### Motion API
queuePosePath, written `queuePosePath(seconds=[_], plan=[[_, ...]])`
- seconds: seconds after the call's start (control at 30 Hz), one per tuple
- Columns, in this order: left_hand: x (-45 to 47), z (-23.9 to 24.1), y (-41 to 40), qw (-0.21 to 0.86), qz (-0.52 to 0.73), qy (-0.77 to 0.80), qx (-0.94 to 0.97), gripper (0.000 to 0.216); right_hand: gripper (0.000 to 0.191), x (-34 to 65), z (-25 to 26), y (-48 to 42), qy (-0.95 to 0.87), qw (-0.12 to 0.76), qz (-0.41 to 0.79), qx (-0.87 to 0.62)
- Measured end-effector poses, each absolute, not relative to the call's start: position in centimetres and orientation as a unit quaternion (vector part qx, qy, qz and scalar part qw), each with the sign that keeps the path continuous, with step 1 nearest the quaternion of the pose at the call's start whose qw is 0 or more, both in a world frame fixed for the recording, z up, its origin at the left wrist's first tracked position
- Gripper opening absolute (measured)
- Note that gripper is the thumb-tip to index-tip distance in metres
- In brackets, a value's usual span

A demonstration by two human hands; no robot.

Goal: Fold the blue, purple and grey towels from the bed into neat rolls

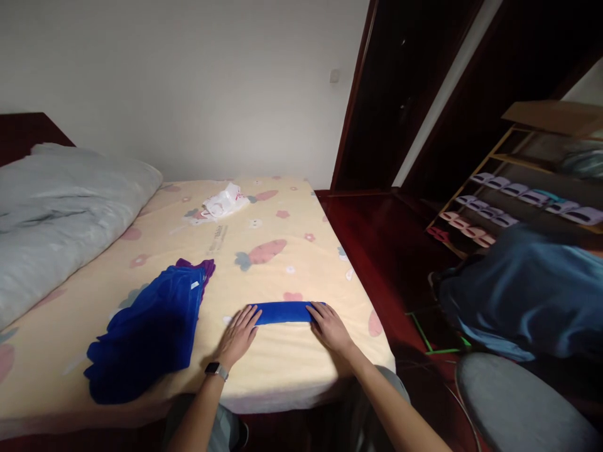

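Note:
A small blue cloth, folded into a narrow strip, lies near the front edge of the bed. My left hand rests flat on the strip's left end, fingers stretched out; a watch sits on that wrist. My right hand lies flat on the right end, fingers spread. Neither hand grips anything. A pile of blue cloths with a purple one beneath lies to the left of my hands.
A grey duvet covers the bed's left side. A white plastic bag lies at the far end. To the right are dark red floor, a shoe rack with slippers, blue fabric and a grey seat.

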State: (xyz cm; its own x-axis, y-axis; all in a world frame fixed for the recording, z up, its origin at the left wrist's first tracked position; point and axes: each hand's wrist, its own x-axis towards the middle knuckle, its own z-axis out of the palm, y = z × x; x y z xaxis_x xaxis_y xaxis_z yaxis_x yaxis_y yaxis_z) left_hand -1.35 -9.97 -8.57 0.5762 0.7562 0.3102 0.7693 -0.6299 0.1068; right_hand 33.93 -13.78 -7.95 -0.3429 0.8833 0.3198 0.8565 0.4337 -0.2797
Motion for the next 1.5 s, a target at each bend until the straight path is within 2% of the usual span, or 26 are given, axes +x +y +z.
queuePosePath(seconds=[0.27, 0.5, 0.73, 0.83, 0.93, 1.17, 1.3, 1.5], plan=[[-3.2, -10.2, -7.6, 0.045, -0.135, -0.394, -0.908, 0.062, 0.049, 35.2, -9.6, -12.1, -0.815, 0.21, 0.04, -0.539], [-3.8, -11.1, -8.3, 0.053, -0.183, -0.391, -0.9, 0.062, 0.038, 35.7, -8.0, -12.4, -0.821, 0.197, 0.035, -0.536], [-2.9, -10.1, -11.8, 0.031, -0.21, -0.443, -0.871, 0.05, 0.037, 38.0, -4.7, -16.1, -0.77, 0.236, 0.195, -0.56], [-3.3, -10.9, -13.8, 0.034, -0.254, -0.511, -0.82, 0.047, 0.04, 41.2, -2.3, -18.5, -0.728, 0.232, 0.282, -0.58], [-4.1, -12.0, -14.5, 0.028, -0.274, -0.541, -0.795, 0.041, 0.047, 46.2, -0.5, -21.3, -0.687, 0.227, 0.312, -0.617], [-4.5, -13.2, -13.7, 0.035, -0.279, -0.552, -0.785, 0.034, 0.063, 62.0, -0.4, -28.8, -0.549, 0.229, 0.174, -0.785], [-4.8, -13.4, -13.3, 0.035, -0.282, -0.545, -0.789, 0.034, 0.074, 68.5, -0.5, -34.4, -0.437, 0.19, 0.078, -0.876], [-5.2, -13.9, -12.9, 0.04, -0.288, -0.537, -0.792, 0.033, 0.063, 68.1, -4.4, -42.9, -0.391, 0.1, -0.082, -0.911]])
